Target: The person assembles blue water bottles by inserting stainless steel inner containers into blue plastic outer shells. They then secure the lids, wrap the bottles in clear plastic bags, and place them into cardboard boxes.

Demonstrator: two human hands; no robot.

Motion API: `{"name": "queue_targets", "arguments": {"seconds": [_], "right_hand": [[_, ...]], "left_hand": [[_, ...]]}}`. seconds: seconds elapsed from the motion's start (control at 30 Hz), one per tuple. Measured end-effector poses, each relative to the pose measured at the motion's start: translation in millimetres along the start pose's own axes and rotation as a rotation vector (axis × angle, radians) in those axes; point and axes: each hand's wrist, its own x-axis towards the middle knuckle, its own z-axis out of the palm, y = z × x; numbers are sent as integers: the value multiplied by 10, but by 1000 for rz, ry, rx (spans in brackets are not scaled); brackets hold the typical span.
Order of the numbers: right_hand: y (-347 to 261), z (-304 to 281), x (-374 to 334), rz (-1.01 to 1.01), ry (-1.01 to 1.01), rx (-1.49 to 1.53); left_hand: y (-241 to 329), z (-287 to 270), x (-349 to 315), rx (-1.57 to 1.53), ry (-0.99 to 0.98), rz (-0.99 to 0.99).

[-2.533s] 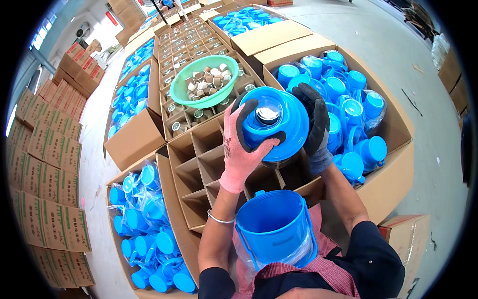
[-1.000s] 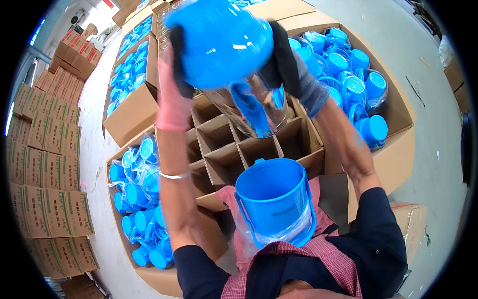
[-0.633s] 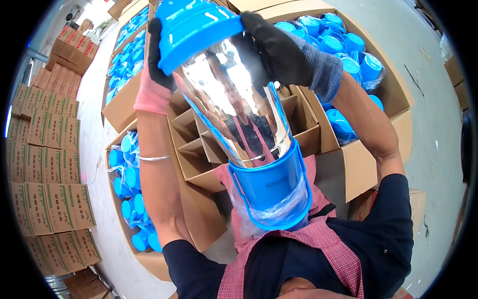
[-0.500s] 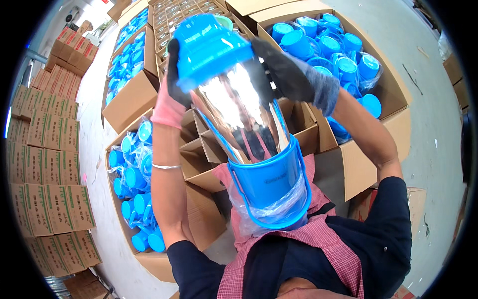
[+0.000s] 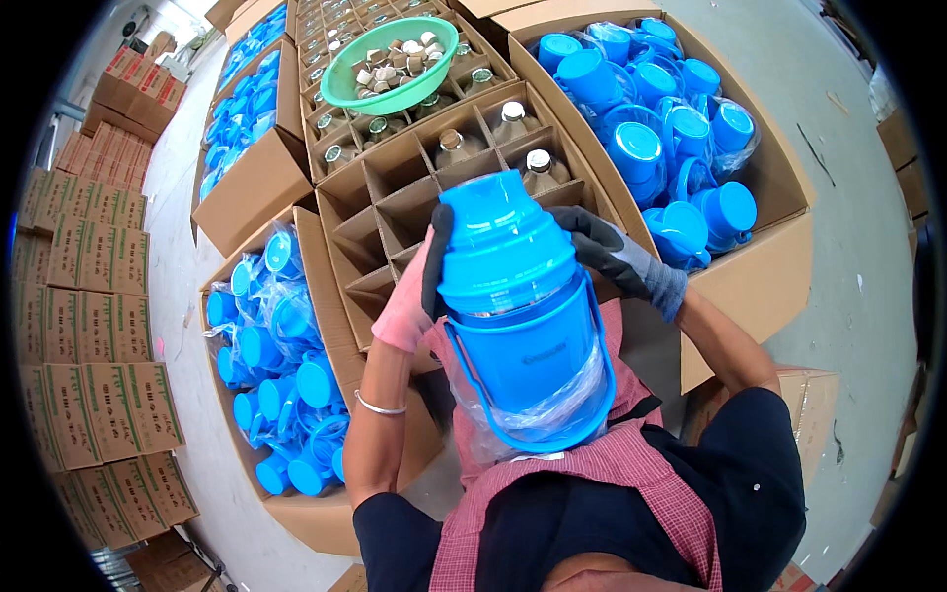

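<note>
A blue vacuum flask shell (image 5: 528,370) with a bail handle stands upright against my apron, clear plastic film around its lower part. On top of it sits a stepped blue flask collar (image 5: 508,247), held from both sides. My left hand (image 5: 422,286), in a pink and black glove, is closed against the collar's left side. My right hand (image 5: 617,255), in a grey-blue and black glove, grips the right side with bent fingers. Only a thin shiny strip shows between collar and shell; the silver liner is otherwise hidden inside.
A divided carton (image 5: 340,261) ahead holds a few stoppered bottles (image 5: 546,176). Beyond it, a green basin (image 5: 395,101) of small stoppers rests over more bottles. Open cartons of blue plastic mugs (image 5: 636,153) flank me on both sides. Sealed cartons (image 5: 84,331) are stacked at far left.
Both hands have come down toward me with the collar and the silver liner. The liner has slid into the shell, and the collar now sits at the shell's top. The green basin has come into full view.
</note>
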Motion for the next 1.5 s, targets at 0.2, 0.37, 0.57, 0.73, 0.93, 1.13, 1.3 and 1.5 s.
{"name": "queue_targets", "arguments": {"seconds": [0.2, 0.37, 0.57, 0.73, 0.93, 1.13, 1.3, 1.5], "right_hand": [[61, -283, 1, -180, -188, -255], [-185, -79, 404, -261, -55, -575], [-117, 359, 398, 43, -70, 34], [-30, 300, 411, 21, -114, 173], [-406, 602, 253, -24, 178, -470], [-1211, 479, 55, -241, -154, -562], [-1360, 572, -62, -320, -350, -751], [-1094, 172, -296, -77, 97, -1032]], "left_hand": [[-2, 110, -148, 333, -26, 150], [-200, -141, -52, 552, -135, 311], [-559, -143, -233, 602, 58, 362], [-404, 71, -399, 1382, 118, 297], [-603, -43, -172, 181, 63, 300], [-983, 415, -199, -290, 51, 257], [-1169, 386, -681, -274, 37, 164], [-669, 583, -1179, 19, 104, 169]]}}
